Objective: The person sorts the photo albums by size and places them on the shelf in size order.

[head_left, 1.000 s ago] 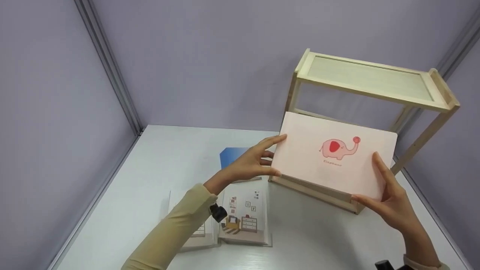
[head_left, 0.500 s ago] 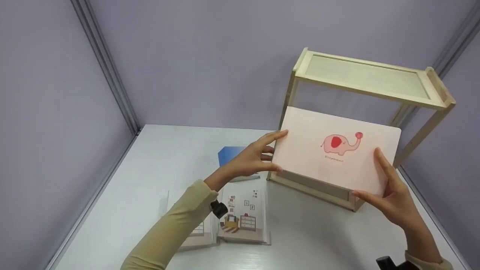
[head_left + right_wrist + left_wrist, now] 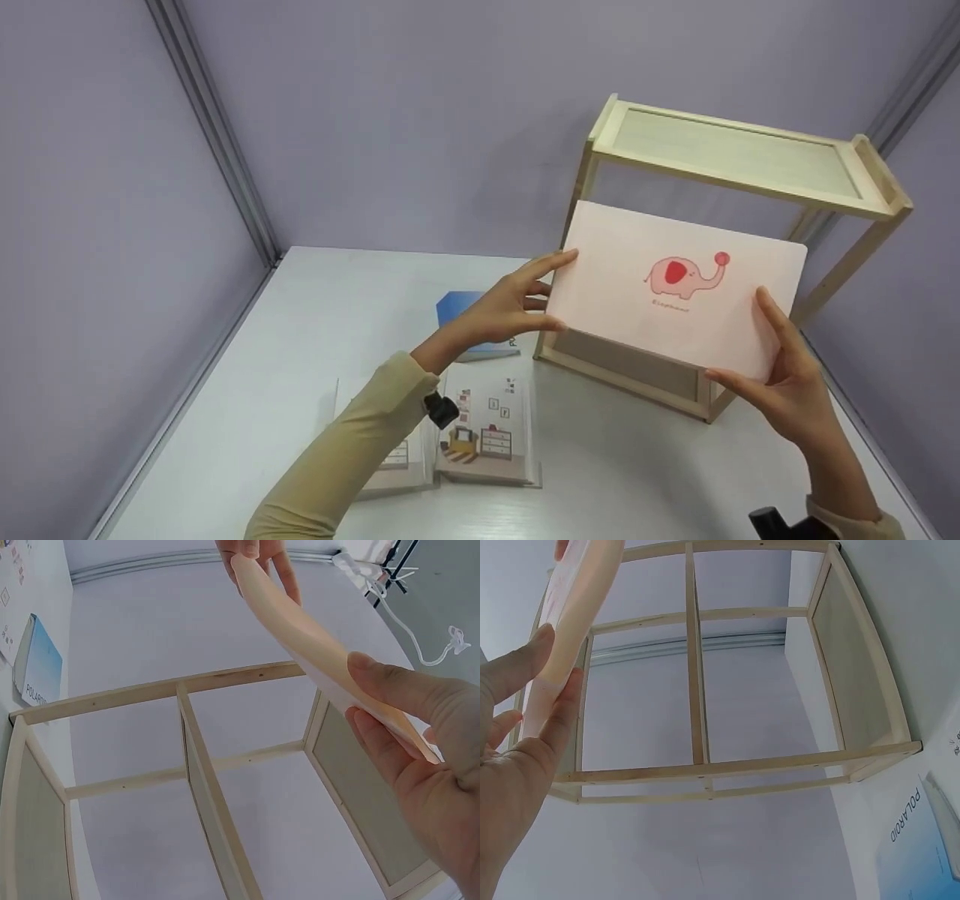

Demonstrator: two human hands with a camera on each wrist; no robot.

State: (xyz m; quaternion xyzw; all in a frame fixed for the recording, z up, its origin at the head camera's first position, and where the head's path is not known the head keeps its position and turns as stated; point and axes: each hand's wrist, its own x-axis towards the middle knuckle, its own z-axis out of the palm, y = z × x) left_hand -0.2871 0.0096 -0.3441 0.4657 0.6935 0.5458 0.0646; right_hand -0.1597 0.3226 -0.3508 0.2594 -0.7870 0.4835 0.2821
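A pink book (image 3: 622, 292) with a red-eared elephant drawn on its cover is held up between both hands, tilted, in front of the wooden rack. My left hand (image 3: 502, 307) grips its left edge, the thumb along the lower corner. On the opposite side my right hand (image 3: 795, 390) pinches the lower right corner, fingers over the cover. Seen edge-on in the right wrist view, the book (image 3: 300, 630) is thin and bends slightly. The wooden rack (image 3: 735, 154) has a pale panelled top and slim legs; the book covers much of its front in the head view.
An open picture book (image 3: 487, 457) lies on the white table (image 3: 600, 472), partly behind the left sleeve. Just beyond it is a blue book (image 3: 457, 304) marked POLAROID, partly covered by the left hand. Lilac walls (image 3: 412, 135) enclose the back and sides.
Both hands have raised the pink book a little and shifted it slightly right. More of the rack's lower panel shows beneath it. The grip stays the same.
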